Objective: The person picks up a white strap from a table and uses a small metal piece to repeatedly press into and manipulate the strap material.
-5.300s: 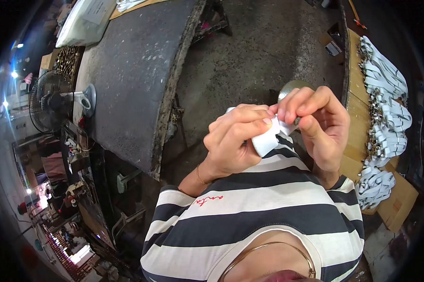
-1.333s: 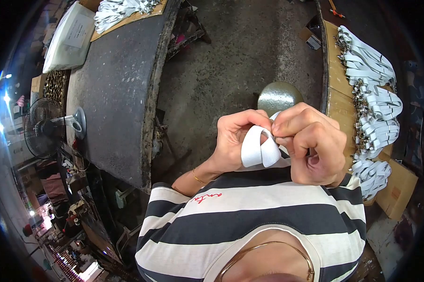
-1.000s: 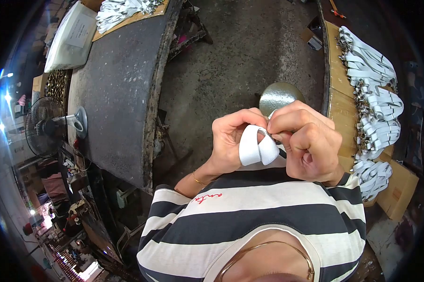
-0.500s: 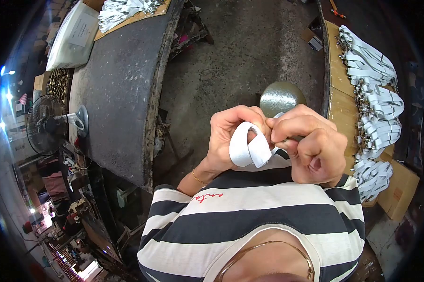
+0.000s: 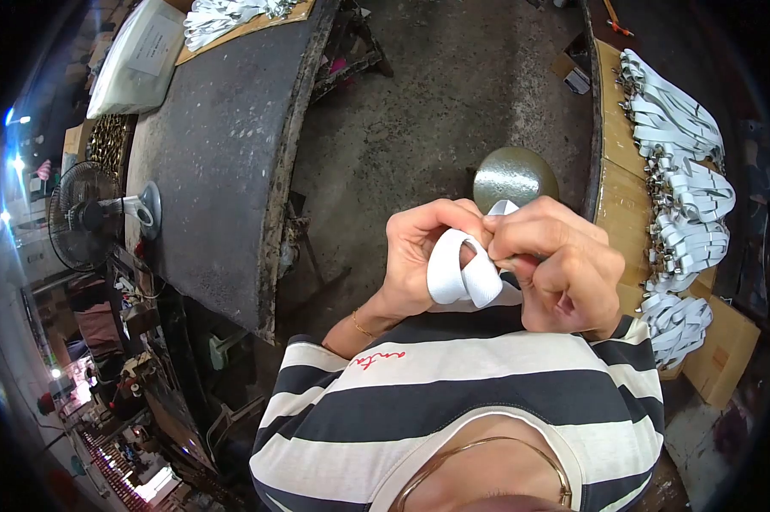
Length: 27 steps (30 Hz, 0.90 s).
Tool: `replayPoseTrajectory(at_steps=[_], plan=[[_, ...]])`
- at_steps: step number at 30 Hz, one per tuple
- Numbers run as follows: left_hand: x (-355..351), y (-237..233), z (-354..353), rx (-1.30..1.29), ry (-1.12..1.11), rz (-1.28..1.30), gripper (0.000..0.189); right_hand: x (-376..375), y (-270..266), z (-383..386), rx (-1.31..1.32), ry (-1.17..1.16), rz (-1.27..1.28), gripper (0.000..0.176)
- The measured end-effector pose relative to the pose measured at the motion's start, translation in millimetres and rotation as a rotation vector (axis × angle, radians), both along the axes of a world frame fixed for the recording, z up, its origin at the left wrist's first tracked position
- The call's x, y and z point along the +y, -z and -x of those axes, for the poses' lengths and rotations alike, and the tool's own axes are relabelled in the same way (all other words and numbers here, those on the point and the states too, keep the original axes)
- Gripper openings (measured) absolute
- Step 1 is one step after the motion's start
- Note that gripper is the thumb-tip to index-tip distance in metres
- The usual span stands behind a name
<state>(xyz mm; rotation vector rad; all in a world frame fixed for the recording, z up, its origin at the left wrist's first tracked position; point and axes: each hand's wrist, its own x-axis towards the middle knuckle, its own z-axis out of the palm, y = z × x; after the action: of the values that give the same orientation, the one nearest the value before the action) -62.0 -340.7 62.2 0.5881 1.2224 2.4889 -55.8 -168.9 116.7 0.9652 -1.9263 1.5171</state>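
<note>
A white webbing strap (image 5: 482, 280) is bent into a loop in front of my chest. My left hand (image 5: 412, 256) is closed on it, thumb and fingers pinching near the top of the loop. My right hand (image 5: 566, 269) is closed too, its fingertips pressed against the strap beside the left fingertips. A short stretch of white strap shows above the fingers, between the two hands. Whatever lies right between the fingertips is hidden. The hands touch or nearly touch each other.
On the right, several bundles of white straps with metal clips (image 5: 688, 183) lie on cardboard (image 5: 621, 179). A round metallic stool top (image 5: 515, 175) stands ahead. To the left are a dark table (image 5: 218, 171), a fan (image 5: 86, 213) and a white plastic-wrapped package (image 5: 137, 64).
The loop has shifted slightly right and turned a little. More strap shows above the fingers. Both hands stay pinched together in nearly the same place.
</note>
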Motion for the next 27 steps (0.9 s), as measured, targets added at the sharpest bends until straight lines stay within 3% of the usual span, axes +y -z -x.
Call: replayPoseTrajectory(at_steps=[2,10,14,16,18,19,24,27], plan=[[2,2,-1,-0.074,0.026,-0.157,0.015,0,2,-3,0.002,-0.019,0.001,0.027],[0,-2,-2,-0.103,0.038,-0.176,0.015,-5,-2,-6,-0.019,-0.003,0.073,0.028],[-1,-7,-12,0.007,0.012,0.117,0.015,-7,-3,0,0.000,0.041,0.079,0.033],[2,-12,-15,-0.042,-0.002,0.184,0.016,-2,-6,4,-0.064,-0.008,-0.073,0.041],[-1,-11,-13,-0.219,0.098,-0.108,0.018,1,-6,7,-0.132,-0.022,0.028,0.042],[1,-4,-8,-0.109,0.096,-0.180,0.018,2,-7,6,-0.133,-0.033,0.030,0.041],[-9,0,-7,-0.058,0.039,-0.039,0.019,-1,-9,4,-0.108,-0.072,-0.057,0.041],[-9,1,-8,-0.072,0.034,-0.081,0.019,-1,-4,4,0.017,-0.102,-0.071,0.027]])
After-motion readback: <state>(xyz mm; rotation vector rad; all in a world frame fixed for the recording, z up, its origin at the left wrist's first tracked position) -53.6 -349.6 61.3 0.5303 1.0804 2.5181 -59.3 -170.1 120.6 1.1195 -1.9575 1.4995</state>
